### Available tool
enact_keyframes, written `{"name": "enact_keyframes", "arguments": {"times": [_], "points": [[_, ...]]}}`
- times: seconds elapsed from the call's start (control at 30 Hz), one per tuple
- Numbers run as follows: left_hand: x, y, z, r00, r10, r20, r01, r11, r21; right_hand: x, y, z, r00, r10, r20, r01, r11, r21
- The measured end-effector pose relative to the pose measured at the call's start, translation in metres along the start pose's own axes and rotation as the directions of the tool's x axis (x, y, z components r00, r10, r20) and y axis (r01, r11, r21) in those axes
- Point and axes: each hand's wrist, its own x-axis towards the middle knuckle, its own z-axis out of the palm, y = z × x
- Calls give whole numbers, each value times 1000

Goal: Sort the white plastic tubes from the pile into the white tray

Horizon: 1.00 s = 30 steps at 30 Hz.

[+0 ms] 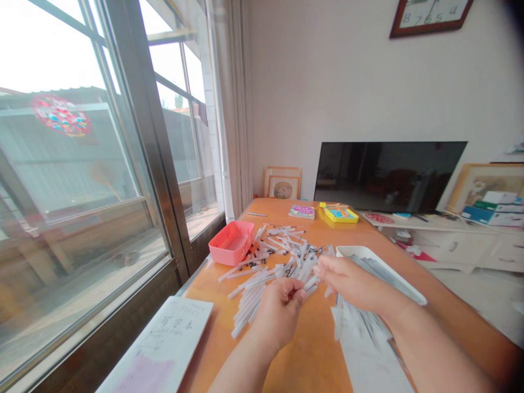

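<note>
My left hand (281,312) is closed in a pinch on a whitish translucent pen barrel (311,283) above the table. Just to its right, my right hand (338,273) has its fingers closed near the barrel's far end; what it grips is hidden. Around and beyond both hands lies a loose heap of similar pen barrels (250,297), many with black tips or caps (262,255). To the right, a white tray (413,295) holds thin dark pen refills (379,273). More thin sticks lie on a white paper (364,355) below my right hand.
A red-pink plastic box (229,254) stands left of the heap. Toward the far end of the wooden table (315,349) are a purple booklet (302,212), a yellow box (341,215) and a pen (257,214). A writing notebook (164,344) lies at the near left, by the window.
</note>
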Motion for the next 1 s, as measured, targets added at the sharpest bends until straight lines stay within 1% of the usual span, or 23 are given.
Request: {"name": "enact_keyframes", "arguments": {"times": [0.07, 0.13, 0.27, 0.33, 0.43, 0.53, 0.63, 0.73, 0.8, 0.9, 1.0], "points": [[0, 1, -1, 1000, 2, 8, -2, 1000, -10, 2, 0, 4, 1000, -7, -23, 8, 1000, 25], [0, 3, -2, 999, -11, 41, 13, 998, -57, 2, -3, 5, 999, 12, -30, -11, 999, 51], [1, 5, -3, 996, -49, 74, 62, 981, -182, -3, -9, -4, 996, 71, -58, -67, 994, 82], [0, 6, -3, 996, -53, 70, 67, 976, -208, -5, -9, -9, 996, 57, -61, -50, 991, 123], [0, 5, -2, 996, -47, 69, 60, 978, -201, -4, -7, -10, 999, 18, -28, -12, 986, 168], [-1, 6, -1, 997, -41, 69, 52, 985, -164, -1, -6, -4, 999, 14, -49, -10, 996, 86], [-1, 7, -1, 997, -35, 73, 45, 989, -138, 3, -6, 4, 991, -3, -132, -2, 999, -42], [-1, 8, -1, 996, -47, 73, 59, 984, -166, 4, -6, 6, 983, -26, -184, 16, 998, -53], [-1, 9, -2, 996, -53, 77, 68, 977, -201, 3, -6, 2, 987, -12, -161, 12, 1000, 0], [-2, 9, -3, 994, -53, 93, 74, 969, -235, 0, -4, -4, 997, -8, -75, 16, 995, 102], [-1, 8, -2, 994, -62, 85, 80, 970, -231, 0, 0, -6, 999, -20, -42, 25, 990, 137]]}}
